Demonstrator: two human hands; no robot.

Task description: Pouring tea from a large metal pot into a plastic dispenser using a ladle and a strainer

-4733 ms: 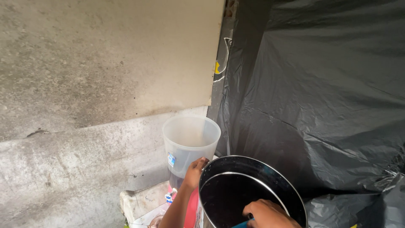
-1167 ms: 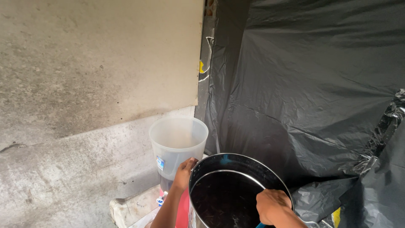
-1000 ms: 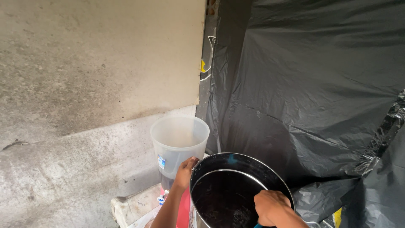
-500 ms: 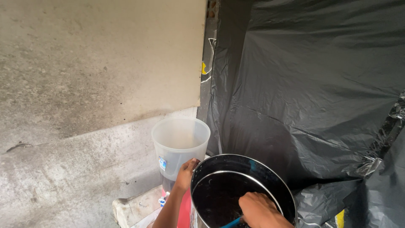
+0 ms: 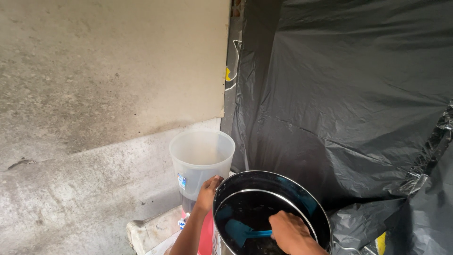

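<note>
the metal pot (image 5: pixel 321 222) rim is gripped by the left hand (image 5: pixel 207 191); the blue ladle (image 5: pixel 240 232) (dipped in dark liquid) is clasped by the right hand (image 5: pixel 292 232).

soft, even daylight, sharp focus (faint sheen on the black plastic sheet (image 5: pixel 349 94))

The pot (image 5: pixel 278 189) is shiny metal, its dark inside glossy. The bucket (image 5: pixel 202 158) is translucent matt plastic, and the scoop (image 5: pixel 240 231) is smooth blue plastic. Crinkled black plastic sheeting (image 5: pixel 349 104) gleams beside a rough, stained concrete wall (image 5: pixel 104 80).

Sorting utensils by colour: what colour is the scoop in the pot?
Blue; the scoop shows in the head view, held by the right hand.
</note>
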